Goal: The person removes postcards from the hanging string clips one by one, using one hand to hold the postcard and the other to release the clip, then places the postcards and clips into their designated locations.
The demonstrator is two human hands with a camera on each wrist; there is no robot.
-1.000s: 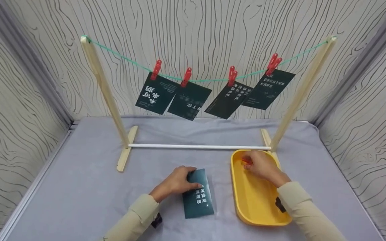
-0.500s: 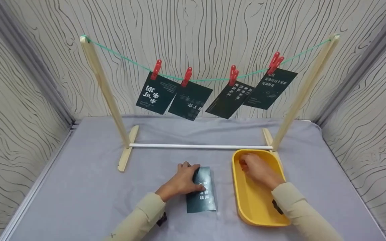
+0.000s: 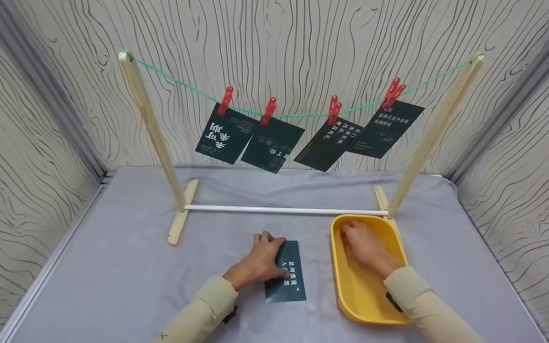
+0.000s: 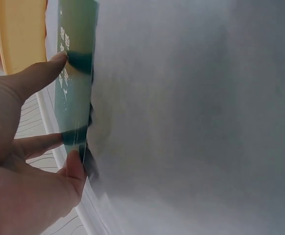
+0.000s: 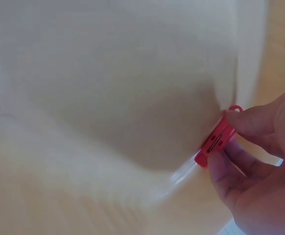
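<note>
My left hand (image 3: pixel 260 259) holds a dark green card (image 3: pixel 293 286) with white lettering, low at the table. In the left wrist view the thumb touches the face of the card (image 4: pixel 76 29), while two fingers lie near its end. Inside the yellow tray (image 3: pixel 336 286) my right hand (image 3: pixel 362 243) reaches toward the far left corner. A red clothespin (image 5: pixel 215 139) is pinched between its thumb and fingers in the right wrist view; the head view hides it behind the hand.
Behind the hands stands a wooden frame (image 3: pixel 148 119) with a white crossbar (image 3: pixel 284 210). From its green cord (image 3: pixel 298 116) several dark cards (image 3: pixel 229 136) hang by red clothespins (image 3: pixel 269 110). A grey cloth (image 3: pixel 127 267) covers the table; patterned walls enclose it.
My left hand has shifted slightly right and, with it, the card. The red clothespin, visible earlier in the head view, is now hidden by the right hand in the tray.
</note>
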